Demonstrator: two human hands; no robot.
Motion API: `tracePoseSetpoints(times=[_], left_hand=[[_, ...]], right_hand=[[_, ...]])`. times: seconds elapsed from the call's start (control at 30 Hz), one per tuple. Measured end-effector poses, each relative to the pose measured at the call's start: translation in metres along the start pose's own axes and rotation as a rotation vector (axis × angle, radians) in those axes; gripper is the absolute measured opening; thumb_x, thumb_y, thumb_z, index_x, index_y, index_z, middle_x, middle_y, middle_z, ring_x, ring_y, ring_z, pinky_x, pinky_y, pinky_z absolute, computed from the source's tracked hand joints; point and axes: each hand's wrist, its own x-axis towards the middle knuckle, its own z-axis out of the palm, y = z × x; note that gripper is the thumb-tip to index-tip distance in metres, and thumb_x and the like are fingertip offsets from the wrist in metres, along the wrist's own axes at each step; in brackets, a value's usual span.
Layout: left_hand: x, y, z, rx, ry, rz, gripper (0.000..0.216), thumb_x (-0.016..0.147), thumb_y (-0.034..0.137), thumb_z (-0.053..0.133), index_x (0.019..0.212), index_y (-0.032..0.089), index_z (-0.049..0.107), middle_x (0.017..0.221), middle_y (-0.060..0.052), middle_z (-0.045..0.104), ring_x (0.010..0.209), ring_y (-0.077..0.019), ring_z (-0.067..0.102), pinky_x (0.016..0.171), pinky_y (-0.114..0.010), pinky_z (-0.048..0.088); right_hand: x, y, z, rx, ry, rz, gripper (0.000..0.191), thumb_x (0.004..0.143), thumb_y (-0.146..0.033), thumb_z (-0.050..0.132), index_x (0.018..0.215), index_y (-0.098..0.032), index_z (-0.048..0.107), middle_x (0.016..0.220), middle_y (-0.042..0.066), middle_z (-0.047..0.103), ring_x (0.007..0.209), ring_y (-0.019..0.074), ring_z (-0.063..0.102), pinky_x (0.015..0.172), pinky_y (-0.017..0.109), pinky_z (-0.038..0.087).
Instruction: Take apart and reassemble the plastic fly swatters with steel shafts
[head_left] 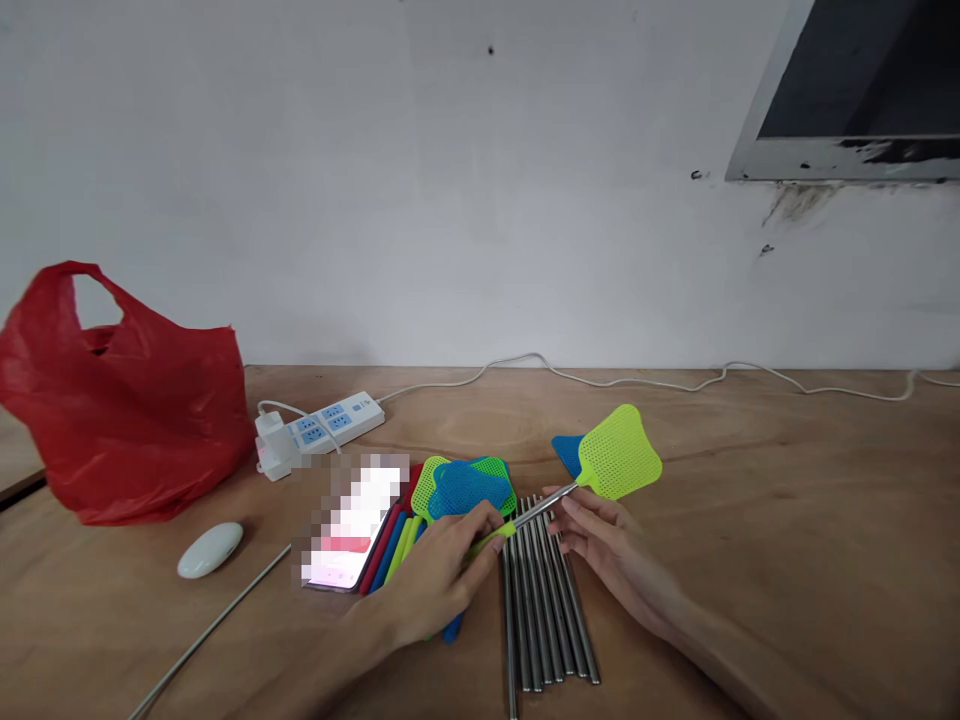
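Note:
A fly swatter (pixel 621 452) with a yellow-green mesh head, a metal rod and a yellow-green handle is held slantwise between my two hands. My left hand (pixel 442 565) is closed round its handle. The fingers of my right hand (pixel 611 535) pinch the rod close under the head. Beneath it lie several metal rods (pixel 544 610) side by side. Blue and green swatter heads (pixel 469 488) are piled beyond my left hand. Coloured handles (pixel 394 550) in red, blue and yellow-green lie partly hidden by that hand. A blue swatter head (pixel 568 455) shows behind the yellow-green one.
A lit phone (pixel 356 530), partly blurred out, leans left of the handles. Farther left are a white power strip (pixel 341 420) with a plug, a white oval object (pixel 210 550) and a red plastic bag (pixel 135 410). A white cable (pixel 600 383) runs along the wall.

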Motion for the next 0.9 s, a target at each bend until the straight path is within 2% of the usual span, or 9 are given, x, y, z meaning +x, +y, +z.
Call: tracePoseSetpoints(times=[0.1,0.17,0.23,0.33,0.43,0.5,0.6,0.77,0.9], left_hand=[[-0.001,0.000,-0.005,0.000,-0.041,-0.020,0.023,0.105,0.035,0.031,0.095,0.024,0.049,0.078,0.002,0.058,0.072,-0.0190,0.057,0.066,-0.029,0.039],[-0.002,-0.001,-0.008,0.017,-0.083,-0.047,0.025,0.105,0.038,0.029,0.095,0.025,0.049,0.081,0.001,0.059,0.076,-0.0202,0.057,0.068,-0.031,0.040],[-0.005,0.000,-0.011,0.029,-0.128,-0.077,0.028,0.106,0.041,0.027,0.094,0.025,0.048,0.083,0.001,0.058,0.078,-0.0205,0.056,0.071,-0.032,0.041],[-0.011,0.002,-0.014,0.014,-0.187,-0.137,0.031,0.106,0.044,0.025,0.096,0.025,0.047,0.089,0.000,0.058,0.082,-0.0201,0.054,0.076,-0.033,0.042],[-0.018,0.007,-0.017,0.005,-0.227,-0.164,0.032,0.106,0.045,0.023,0.098,0.024,0.046,0.090,0.000,0.057,0.084,-0.0201,0.054,0.078,-0.034,0.042],[-0.021,0.010,-0.019,0.023,-0.255,-0.151,0.033,0.106,0.045,0.023,0.097,0.024,0.046,0.089,0.000,0.057,0.084,-0.0202,0.054,0.077,-0.033,0.042],[-0.023,0.013,-0.021,0.111,-0.282,-0.116,0.032,0.106,0.045,0.023,0.099,0.024,0.047,0.090,-0.001,0.059,0.082,-0.0210,0.056,0.074,-0.034,0.041],[-0.021,0.019,-0.020,0.355,-0.308,-0.037,0.032,0.107,0.038,0.020,0.109,0.023,0.049,0.090,-0.003,0.065,0.079,-0.0250,0.061,0.067,-0.034,0.038],[-0.021,0.024,-0.013,0.433,-0.319,-0.012,0.030,0.108,0.033,0.023,0.106,0.023,0.051,0.090,-0.003,0.069,0.078,-0.0259,0.066,0.063,-0.033,0.037]], right_hand=[[-0.002,-0.005,0.002,-0.275,-0.153,0.121,0.033,0.078,-0.048,0.075,0.082,-0.015,0.072,0.076,0.004,0.070,0.055,0.0114,0.060,0.046,0.022,0.048],[-0.006,-0.014,0.003,-0.567,-0.199,0.028,0.031,0.084,-0.046,0.067,0.076,-0.016,0.068,0.063,0.002,0.064,0.046,0.0112,0.053,0.040,0.023,0.042],[-0.012,-0.029,0.000,-0.906,-0.135,-0.340,0.023,0.089,-0.033,0.060,0.072,-0.018,0.064,0.060,0.000,0.060,0.050,0.0129,0.053,0.046,0.025,0.044],[-0.017,-0.052,-0.010,-1.427,-0.197,-0.869,0.017,0.085,-0.011,0.055,0.092,-0.019,0.068,0.089,0.008,0.070,0.086,0.0246,0.063,0.076,0.041,0.052],[-0.015,-0.060,-0.023,-1.717,-0.265,-1.096,0.026,0.086,-0.013,0.060,0.111,-0.020,0.065,0.119,0.010,0.068,0.119,0.0330,0.054,0.103,0.056,0.040],[-0.012,-0.057,-0.028,-1.803,-0.291,-1.140,0.019,0.089,-0.018,0.062,0.107,-0.022,0.066,0.114,0.007,0.071,0.119,0.0305,0.055,0.107,0.055,0.036],[-0.011,-0.049,-0.025,-1.889,-0.337,-1.122,0.006,0.092,-0.020,0.061,0.092,-0.022,0.067,0.094,0.004,0.072,0.103,0.0263,0.060,0.101,0.048,0.041],[-0.016,-0.042,-0.014,-1.985,-0.353,-1.122,0.009,0.093,-0.021,0.059,0.087,-0.019,0.065,0.084,0.004,0.067,0.091,0.0256,0.057,0.089,0.045,0.044],[-0.021,-0.036,-0.011,-1.939,-0.386,-1.257,0.020,0.096,-0.020,0.054,0.080,-0.018,0.064,0.075,0.003,0.063,0.083,0.0229,0.055,0.090,0.043,0.043]])
